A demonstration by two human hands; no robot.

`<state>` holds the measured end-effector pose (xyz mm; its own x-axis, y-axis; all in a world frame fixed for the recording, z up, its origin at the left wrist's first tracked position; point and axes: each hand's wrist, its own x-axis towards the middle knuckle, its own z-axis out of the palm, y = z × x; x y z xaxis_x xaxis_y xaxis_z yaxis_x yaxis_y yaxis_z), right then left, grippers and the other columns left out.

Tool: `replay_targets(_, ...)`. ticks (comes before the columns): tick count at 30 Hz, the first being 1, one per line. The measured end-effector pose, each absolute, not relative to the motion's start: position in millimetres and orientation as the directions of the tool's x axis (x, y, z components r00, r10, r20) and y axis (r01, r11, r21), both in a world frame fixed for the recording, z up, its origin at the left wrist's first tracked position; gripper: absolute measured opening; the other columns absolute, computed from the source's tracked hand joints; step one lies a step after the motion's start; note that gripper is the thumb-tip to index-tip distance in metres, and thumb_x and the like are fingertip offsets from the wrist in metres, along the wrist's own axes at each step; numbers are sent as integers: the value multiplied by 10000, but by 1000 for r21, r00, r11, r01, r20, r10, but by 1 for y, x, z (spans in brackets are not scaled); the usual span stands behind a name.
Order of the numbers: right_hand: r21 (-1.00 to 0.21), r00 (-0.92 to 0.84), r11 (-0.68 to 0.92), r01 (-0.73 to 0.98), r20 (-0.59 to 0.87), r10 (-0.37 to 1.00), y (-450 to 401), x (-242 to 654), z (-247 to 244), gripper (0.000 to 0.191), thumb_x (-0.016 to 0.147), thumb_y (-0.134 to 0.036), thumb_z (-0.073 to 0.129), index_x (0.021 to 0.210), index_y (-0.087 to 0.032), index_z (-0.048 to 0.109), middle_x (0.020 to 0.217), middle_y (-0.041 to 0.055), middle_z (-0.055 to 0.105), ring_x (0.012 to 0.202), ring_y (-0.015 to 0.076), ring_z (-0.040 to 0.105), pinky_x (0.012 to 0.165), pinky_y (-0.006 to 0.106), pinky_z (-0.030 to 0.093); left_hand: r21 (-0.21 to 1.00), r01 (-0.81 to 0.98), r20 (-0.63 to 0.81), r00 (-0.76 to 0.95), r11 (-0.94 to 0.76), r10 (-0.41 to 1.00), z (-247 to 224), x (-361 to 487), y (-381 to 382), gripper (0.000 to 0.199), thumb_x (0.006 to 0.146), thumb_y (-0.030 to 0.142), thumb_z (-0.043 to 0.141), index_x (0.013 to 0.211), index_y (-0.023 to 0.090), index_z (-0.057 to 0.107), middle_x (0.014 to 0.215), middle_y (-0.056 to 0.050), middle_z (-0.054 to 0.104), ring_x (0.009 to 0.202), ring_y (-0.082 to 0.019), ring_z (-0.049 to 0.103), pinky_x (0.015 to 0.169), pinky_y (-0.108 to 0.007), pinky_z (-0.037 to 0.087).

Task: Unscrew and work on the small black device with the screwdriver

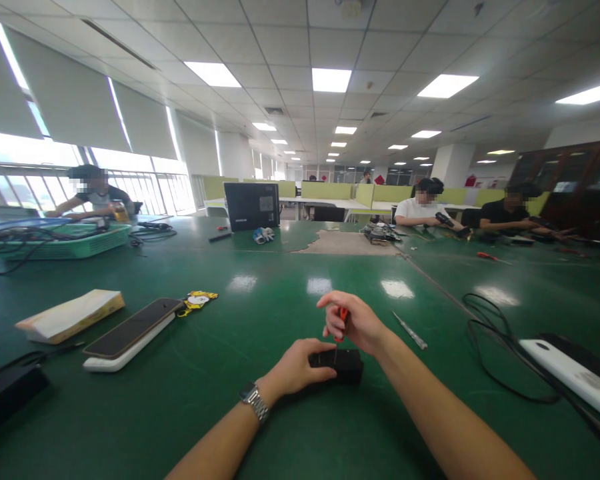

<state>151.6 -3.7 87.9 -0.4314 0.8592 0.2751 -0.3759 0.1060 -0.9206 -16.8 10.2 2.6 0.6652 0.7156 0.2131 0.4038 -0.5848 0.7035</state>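
Note:
My left hand (300, 367), with a watch on its wrist, grips the left end of a black box-shaped device (349, 367) lying on the green table. In my right hand (357, 323) is a screwdriver (343, 315) with a red and black handle, held upright over the device. Its thin shaft points down at the top face of the device; whether the tip sits in a screw is too small to tell. To the right of my right hand lies a slim, pale, pen-like tool (410, 331).
At left are a phone (135, 327) on a white case, a tissue pack (73, 315) and a green basket (80, 243) of cables. A black cable (485, 327) and a white device (575, 380) lie at right. Several people sit around the far table.

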Motion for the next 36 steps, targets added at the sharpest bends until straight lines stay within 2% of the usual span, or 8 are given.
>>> replay_targets(4,-897,-340,94,-432,258,904,-3,150,88,176,772,-320,647,883,-188,615,640,-39,549,552,107,540,569,258,474,698,422,196,664,-578,722,4,-17,10,500,762,407,713,1211,207,628,1011,-56,676,869,-218,611,804,-286,480)
replay_targets(10,-895,-276,140,-424,275,921,3,153,84,154,787,-322,639,845,-195,575,477,-88,453,414,92,448,526,268,467,686,413,213,672,-598,709,2,-17,11,503,766,408,712,1219,210,621,1025,-52,676,860,-208,607,777,-274,469)
replay_targets(16,-883,-299,105,-457,264,917,-2,148,88,198,797,-378,635,848,-196,577,651,-47,502,547,98,509,526,243,466,697,407,215,667,-591,713,1,-17,10,509,769,419,711,1222,205,620,1023,-52,676,866,-214,609,762,-271,465)
replay_targets(20,-879,-304,120,-461,284,909,-2,146,88,191,792,-367,640,830,-206,545,563,-84,419,480,87,455,517,247,469,690,410,211,674,-596,708,2,-17,10,509,773,417,703,1226,201,617,1023,-53,676,857,-212,610,743,-268,461)
replay_targets(26,-893,-215,212,-398,315,924,1,148,84,305,766,-399,675,641,-192,489,492,-69,474,444,98,496,490,237,439,683,419,220,663,-598,716,2,-17,10,493,767,411,719,1215,228,627,1012,-41,674,853,-209,604,757,-270,460)
replay_targets(28,-905,-217,223,-361,314,924,1,150,84,327,780,-426,658,616,-175,527,535,-35,534,477,99,522,501,233,439,686,420,217,661,-594,718,2,-17,10,495,765,411,723,1215,230,627,1009,-40,674,853,-210,606,760,-271,462)
replay_targets(32,-932,-262,202,-301,284,922,0,152,85,316,795,-451,626,707,-148,653,602,2,587,523,110,555,519,240,452,701,419,204,657,-577,726,1,-18,10,495,763,405,723,1213,221,628,1006,-45,675,863,-218,610,779,-281,469)
replay_targets(36,-927,-339,167,-335,284,897,-4,150,87,273,795,-399,604,792,-142,697,679,18,594,579,124,577,522,248,458,716,396,215,659,-575,721,0,-18,11,500,767,407,719,1219,216,622,1051,-49,672,910,-226,610,822,-289,469)
